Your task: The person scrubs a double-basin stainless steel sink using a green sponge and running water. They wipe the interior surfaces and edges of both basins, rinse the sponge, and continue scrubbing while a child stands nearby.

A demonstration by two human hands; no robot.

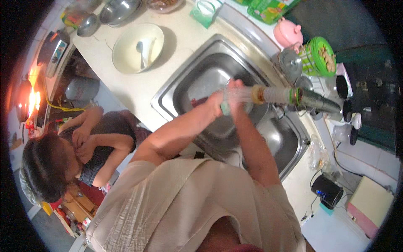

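Both of my hands are over the larger basin of a stainless steel sink, close together below the faucet. Water from its ribbed spout extension runs across them. My left hand is against a small pale green thing, too blurred to name. Beside it, my right hand is partly covered by the stream and spout, so its grip is unclear. A dark red piece of something lies in the basin, left of my left hand. The smaller basin is at the right.
On the counter stands a pale bowl with a white spoon. A metal bowl is farther back. Jars and a green-lidded container line the sill. At left, a person is near a pan over flames.
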